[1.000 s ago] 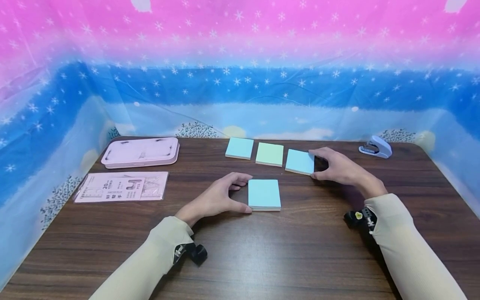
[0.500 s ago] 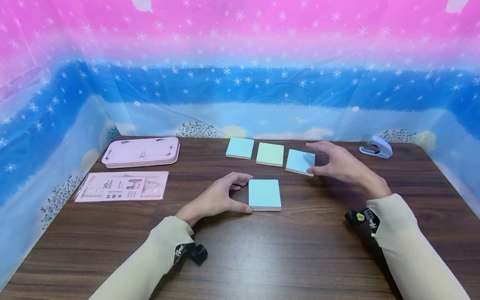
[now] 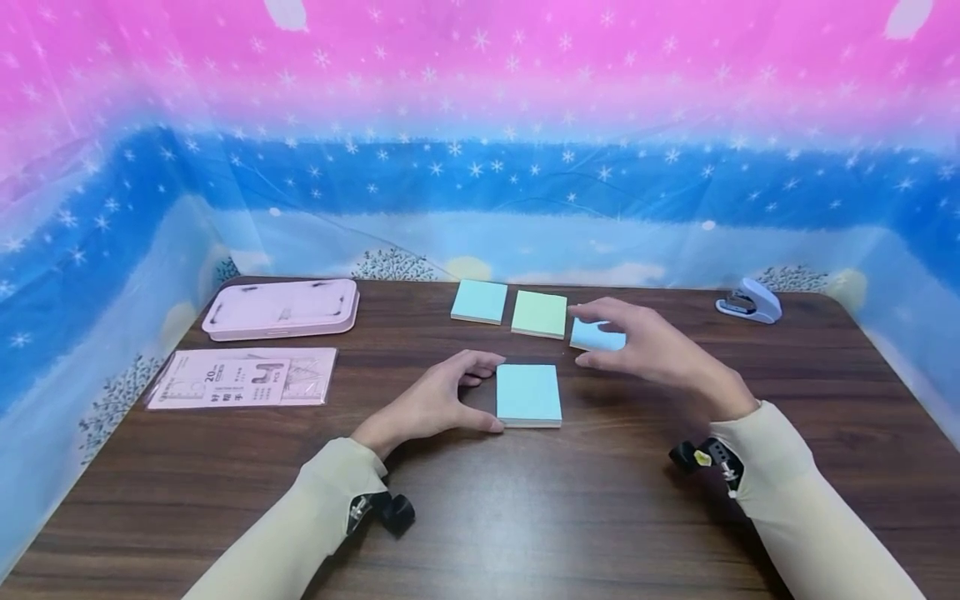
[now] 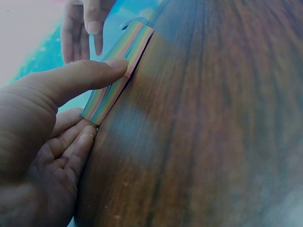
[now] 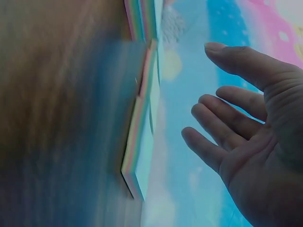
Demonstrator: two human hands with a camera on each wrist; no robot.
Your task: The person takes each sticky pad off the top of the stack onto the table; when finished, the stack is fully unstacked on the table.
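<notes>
At table centre, left hand (image 3: 435,400) steadies near blue pad (image 3: 528,394), thumb and fingers pinching its left edge; right hand (image 3: 652,350), since letting go of far blue pad (image 3: 596,336) at 1 o'clock, hovers above it, fingers spread, holding nothing

Your head camera looks forward and down from above the near edge of the wooden table (image 3: 525,517), taking in the whole top as far as the starry backdrop (image 3: 480,167), with both forearms reaching in from the near side. Your left wrist camera sits low and very close behind the left hand (image 4: 42,142), skimming along the table surface toward the near sticky-note pad (image 4: 118,71), seen edge-on. Your right wrist camera rides equally close beside the right hand (image 5: 251,142), looking toward the far row of pads (image 5: 142,142) and the backdrop. Head and left wrist views share that near pad (image 3: 528,394); head and right wrist views share the far row (image 3: 537,313).
</notes>
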